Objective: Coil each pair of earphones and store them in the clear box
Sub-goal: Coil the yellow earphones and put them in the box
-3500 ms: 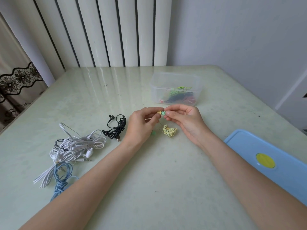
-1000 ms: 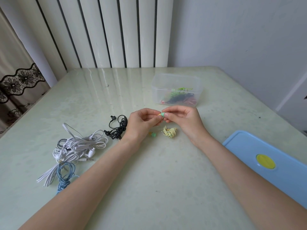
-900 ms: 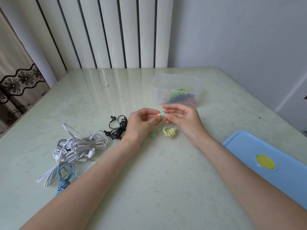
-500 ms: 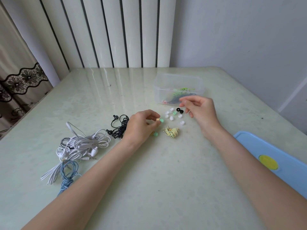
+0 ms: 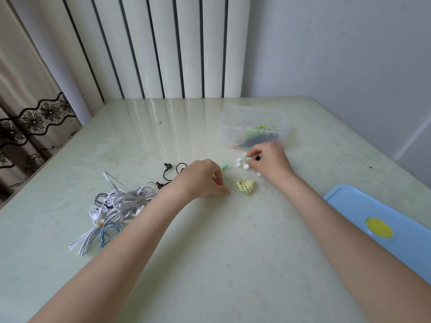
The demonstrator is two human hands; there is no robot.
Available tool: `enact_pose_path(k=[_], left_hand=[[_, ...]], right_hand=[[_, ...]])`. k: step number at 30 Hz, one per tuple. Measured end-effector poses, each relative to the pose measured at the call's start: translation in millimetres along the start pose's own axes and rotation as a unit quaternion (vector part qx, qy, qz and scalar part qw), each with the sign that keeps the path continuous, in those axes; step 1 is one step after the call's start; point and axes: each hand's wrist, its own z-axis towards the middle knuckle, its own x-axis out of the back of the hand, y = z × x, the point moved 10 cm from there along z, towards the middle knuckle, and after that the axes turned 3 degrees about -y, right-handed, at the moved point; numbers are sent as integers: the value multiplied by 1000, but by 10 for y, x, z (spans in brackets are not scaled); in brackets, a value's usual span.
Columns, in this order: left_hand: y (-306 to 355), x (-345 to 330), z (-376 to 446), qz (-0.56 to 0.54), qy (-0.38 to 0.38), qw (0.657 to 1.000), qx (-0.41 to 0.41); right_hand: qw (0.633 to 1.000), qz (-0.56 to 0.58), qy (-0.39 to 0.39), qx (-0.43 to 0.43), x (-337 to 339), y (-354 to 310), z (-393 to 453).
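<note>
The clear box stands past the middle of the table with several coiled earphones inside. A yellow earphone coil lies on the table in front of it, and a thin cable runs from the coil to a green earbud. My left hand rests on the table with its fingers curled, holding that earbud's stem so the bud pokes out beyond the fingertips. Near the box's front wall, my right hand pinches a small green ear tip among loose white ear tips.
At the left lie a tangle of white earphones, a blue pair and a black pair. The blue lid with a yellow spot lies at the right edge. A ribbed white panel and a wall close off the far side.
My hands have parted. The right hand moved up and right to the loose ear tips by the box and pinched a green one. The left hand sank to the table with the earbud.
</note>
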Motion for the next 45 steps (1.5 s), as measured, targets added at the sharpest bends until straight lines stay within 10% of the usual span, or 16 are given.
enact_pose_path(k=[7, 13, 26, 45], left_hand=[[-69, 116, 65, -292, 62, 954, -26], [-97, -41, 78, -514, 79, 853, -41], [-30, 105, 80, -360, 193, 907, -105], [132, 179, -14, -287, 160, 925, -190]], right_hand=[[985, 164, 53, 15, 201, -185, -154], [854, 511, -71, -66, -255, -205, -461], [816, 571, -75, -59, -231, -121, -442], [798, 580, -135, -89, -292, -116, -489]])
